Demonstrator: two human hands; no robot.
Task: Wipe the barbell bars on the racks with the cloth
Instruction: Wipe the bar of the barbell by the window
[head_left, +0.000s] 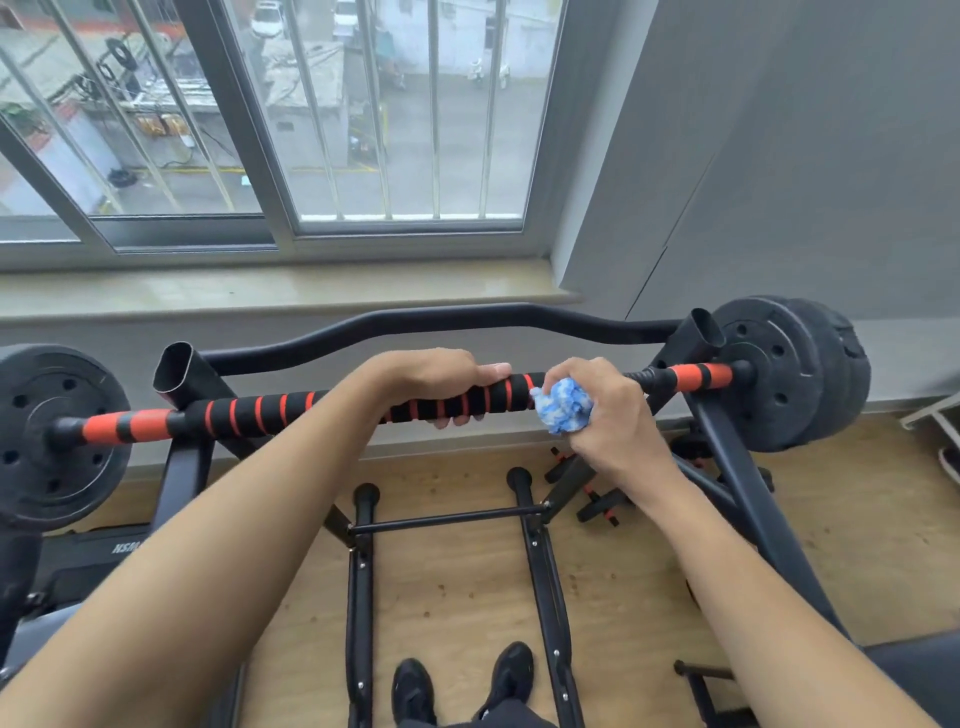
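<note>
At the left, the weight plate (52, 436) hangs outboard of the rack (179, 374); lean on that end and the barbell bar (270, 413) could tip or roll in its cradle. Your left hand (441, 376) wraps the foam mid-bar, fingers curled under it; ease off and the bar may spin as you rub. Your right hand (605, 415) has its fingers bunched round the cloth (563, 405), pressed to the bar just beside the left; wadded so tight, it may skip the underside; the far plates (795, 371) crowd your knuckles.
</note>
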